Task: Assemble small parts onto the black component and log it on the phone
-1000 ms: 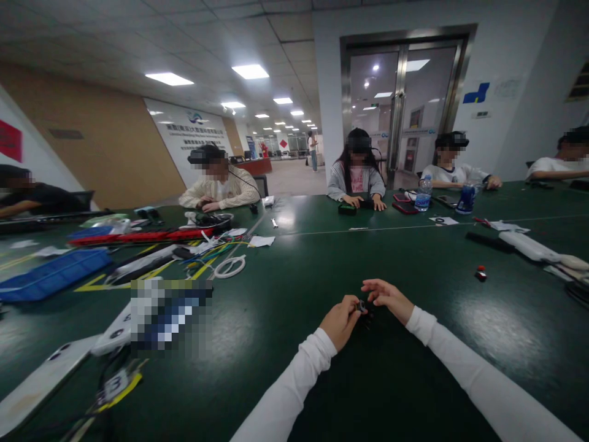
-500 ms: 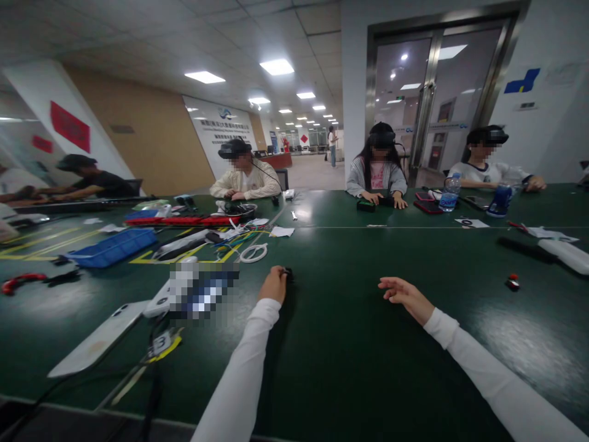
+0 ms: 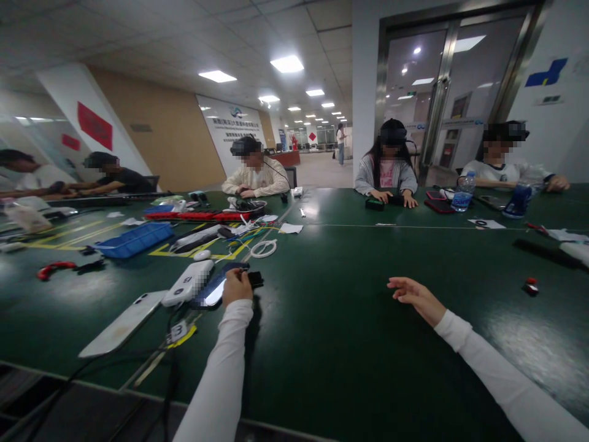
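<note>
My left hand [image 3: 237, 288] is closed on a small black object [image 3: 256, 280], whose kind I cannot make out; part of it sticks out to the right of my fingers. Right beside that hand, on its left, lies a phone with a lit screen [image 3: 214, 295], and beyond it a white power bank [image 3: 188, 282]. A white phone [image 3: 124, 324] lies face down nearer to me. Over the green table [image 3: 322, 344], my right hand [image 3: 416, 299] hovers or rests with fingers stretched and apart, holding nothing.
A blue tray [image 3: 134, 240], a coiled white cable [image 3: 264, 248] and loose wires are at the left. A small red and black object [image 3: 531, 286] lies far right. Across the table sit several people in headsets, near a water bottle [image 3: 463, 193]. Black cables run along the near left edge.
My left hand has moved left with the black object, up to the lit phone. My right hand keeps its open pose. The whole view has shifted slightly.
</note>
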Motion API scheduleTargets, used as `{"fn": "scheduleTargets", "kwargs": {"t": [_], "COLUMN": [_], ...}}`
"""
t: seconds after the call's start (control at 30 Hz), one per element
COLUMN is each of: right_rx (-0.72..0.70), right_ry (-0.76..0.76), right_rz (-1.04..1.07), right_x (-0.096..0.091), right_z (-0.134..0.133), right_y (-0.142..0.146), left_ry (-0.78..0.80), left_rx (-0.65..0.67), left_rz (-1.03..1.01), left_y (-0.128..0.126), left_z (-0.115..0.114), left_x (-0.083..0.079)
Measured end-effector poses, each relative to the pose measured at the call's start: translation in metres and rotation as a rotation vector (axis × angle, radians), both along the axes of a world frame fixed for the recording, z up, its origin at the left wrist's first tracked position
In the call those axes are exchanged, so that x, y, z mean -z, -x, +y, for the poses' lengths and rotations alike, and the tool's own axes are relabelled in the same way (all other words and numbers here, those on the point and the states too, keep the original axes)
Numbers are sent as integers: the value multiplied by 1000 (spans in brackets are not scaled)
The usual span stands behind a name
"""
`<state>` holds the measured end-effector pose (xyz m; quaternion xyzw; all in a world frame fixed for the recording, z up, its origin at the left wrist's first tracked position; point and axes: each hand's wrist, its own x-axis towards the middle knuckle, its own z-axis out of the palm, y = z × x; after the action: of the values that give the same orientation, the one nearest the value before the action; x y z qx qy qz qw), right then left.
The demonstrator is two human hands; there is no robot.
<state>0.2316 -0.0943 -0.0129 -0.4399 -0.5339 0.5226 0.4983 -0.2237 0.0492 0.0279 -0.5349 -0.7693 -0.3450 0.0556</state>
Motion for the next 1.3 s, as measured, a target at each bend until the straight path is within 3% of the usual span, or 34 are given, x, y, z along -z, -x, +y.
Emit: {"fn": "scheduleTargets", "kwargs": {"t": [0.13,0.3,0.9,1.3], "right_rx": [-17,-6,-15,-16], "right_ry": [1,-6,0,-6], "right_rz": [-7,-17,4,-12], "right_x": [3,2,4,2], "right_z": [0,-1,0,-2], "right_y": [-1,0,0,1], "left_ry": [-36,22,66,56], "left_rx": [-131,-191,-178,-205], "left_rz": [65,92,208,225], "left_y": [1,-2,-21,-17], "left_z": [-7,-13,-21,-14], "left_x": [-2,-2,-8,-1]}}
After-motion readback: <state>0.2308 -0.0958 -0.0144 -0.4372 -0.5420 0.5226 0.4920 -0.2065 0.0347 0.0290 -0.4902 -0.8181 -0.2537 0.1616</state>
